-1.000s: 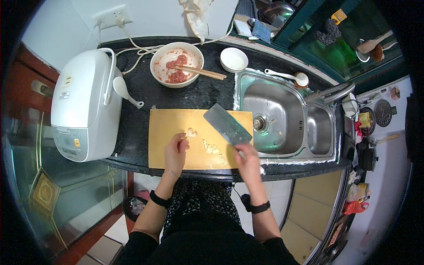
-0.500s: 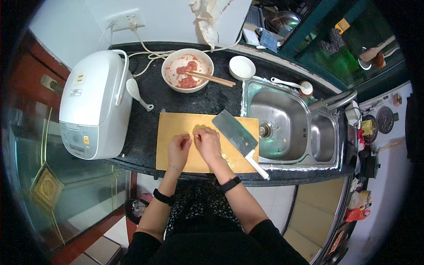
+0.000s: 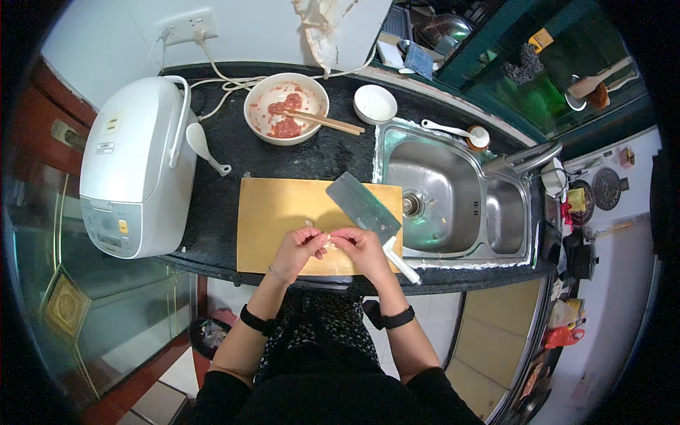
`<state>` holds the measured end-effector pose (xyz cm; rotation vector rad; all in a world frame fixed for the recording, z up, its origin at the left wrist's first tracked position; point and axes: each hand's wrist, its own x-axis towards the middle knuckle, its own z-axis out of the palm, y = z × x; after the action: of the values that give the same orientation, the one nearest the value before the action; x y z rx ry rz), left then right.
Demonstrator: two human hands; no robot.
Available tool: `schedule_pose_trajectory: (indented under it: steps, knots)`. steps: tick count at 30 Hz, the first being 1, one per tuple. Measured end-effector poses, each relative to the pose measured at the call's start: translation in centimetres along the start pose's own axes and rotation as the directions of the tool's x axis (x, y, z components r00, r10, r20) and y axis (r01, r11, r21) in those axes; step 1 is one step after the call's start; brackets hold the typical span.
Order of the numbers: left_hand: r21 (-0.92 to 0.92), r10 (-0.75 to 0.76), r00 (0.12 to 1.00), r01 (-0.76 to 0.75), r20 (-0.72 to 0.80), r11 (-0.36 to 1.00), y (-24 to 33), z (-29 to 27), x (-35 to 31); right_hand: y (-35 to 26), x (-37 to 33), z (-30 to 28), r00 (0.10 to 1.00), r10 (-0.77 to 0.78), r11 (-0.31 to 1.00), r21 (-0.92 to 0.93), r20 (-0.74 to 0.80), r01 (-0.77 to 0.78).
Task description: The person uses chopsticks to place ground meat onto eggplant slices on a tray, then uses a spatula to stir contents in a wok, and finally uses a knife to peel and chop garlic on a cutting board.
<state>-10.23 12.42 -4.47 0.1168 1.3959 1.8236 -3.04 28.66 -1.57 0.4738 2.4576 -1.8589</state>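
Over the near part of a yellow cutting board (image 3: 269,205), my left hand (image 3: 296,255) and my right hand (image 3: 365,255) meet fingertip to fingertip. Both are closed in a pinch on a small pale piece (image 3: 327,242), perhaps a garlic clove; the fingers cover most of it. A cleaver (image 3: 363,205) with a white handle lies slanted across the board's right side, close beyond my right hand. Another tiny pale bit (image 3: 309,222) rests on the board just past my left fingers.
Behind the board stands a white bowl (image 3: 255,127) of minced meat with chopsticks (image 3: 326,123) in it. A smaller white bowl (image 3: 375,104) is to its right. The rice cooker (image 3: 131,170) takes up the left, with a rice paddle (image 3: 202,145) at its side. A steel sink (image 3: 439,177) borders the right.
Both hands have moved nearer to me and to the right over the board. Their fingertips, apart before, now meet on the small pale piece. The whole view has shifted slightly.
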Motion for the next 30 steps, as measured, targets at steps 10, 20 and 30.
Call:
schedule_pose_trajectory:
  steps: [10, 20, 30]
  knots:
    - [-0.125, -0.066, 0.998, 0.067, 0.007, 0.99, -1.0, 1.7, 0.7, 1.3, -1.5, -1.5, 0.999, 0.04, 0.999, 0.02, -0.034, -0.04]
    - [0.469, 0.394, 0.908, -0.289, -0.142, 0.835, -1.5, 4.4, 0.0, 2.2, -1.8, -1.1, 0.99, 0.08, 0.997, 0.031, -0.117, -0.077]
    - [0.389, 0.303, 0.953, -0.276, -0.008, 0.879, -2.3, 3.6, 0.0, 5.4, -1.6, -1.9, 0.997, 0.07, 0.992, 0.108, -0.009, -0.069]
